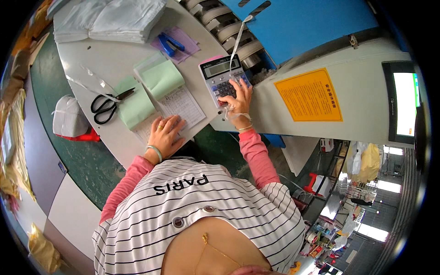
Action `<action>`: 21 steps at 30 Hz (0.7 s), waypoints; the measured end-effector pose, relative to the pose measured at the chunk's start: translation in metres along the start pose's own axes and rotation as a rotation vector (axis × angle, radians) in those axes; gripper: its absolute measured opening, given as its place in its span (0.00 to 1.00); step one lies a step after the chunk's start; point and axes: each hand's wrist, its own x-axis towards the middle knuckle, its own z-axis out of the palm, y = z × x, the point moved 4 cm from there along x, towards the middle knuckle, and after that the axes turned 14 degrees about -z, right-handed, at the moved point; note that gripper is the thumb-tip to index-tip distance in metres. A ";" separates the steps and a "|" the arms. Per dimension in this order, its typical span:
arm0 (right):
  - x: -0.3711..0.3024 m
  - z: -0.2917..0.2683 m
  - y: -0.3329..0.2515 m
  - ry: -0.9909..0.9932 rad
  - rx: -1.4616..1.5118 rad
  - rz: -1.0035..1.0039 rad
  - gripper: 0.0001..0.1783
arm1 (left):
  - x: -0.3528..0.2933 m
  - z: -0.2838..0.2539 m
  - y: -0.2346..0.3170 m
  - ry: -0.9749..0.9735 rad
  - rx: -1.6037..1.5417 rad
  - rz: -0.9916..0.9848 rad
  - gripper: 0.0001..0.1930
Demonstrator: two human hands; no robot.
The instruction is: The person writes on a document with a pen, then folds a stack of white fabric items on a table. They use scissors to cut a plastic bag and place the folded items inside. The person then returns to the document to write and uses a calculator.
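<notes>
Calculator: at the edge of the surface, beside the form book; judged light and rigid, best held by its sides. Right hand: fingers spread over its keys; any grip beneath cannot be told. Left hand: fingers loosely spread on pages judged thin.

Bright, even light on the smooth pale-grey tabletop towards ten o'clock, soft shadows; the black-framed rectangular screen at three o'clock and rectangular white windows at four glare brightly; fisheye distortion bends edges, black fills the corners
</notes>
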 end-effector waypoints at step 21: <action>0.024 -0.009 0.022 0.022 -0.051 -0.105 0.12 | -0.001 0.001 -0.002 -0.005 -0.002 -0.003 0.30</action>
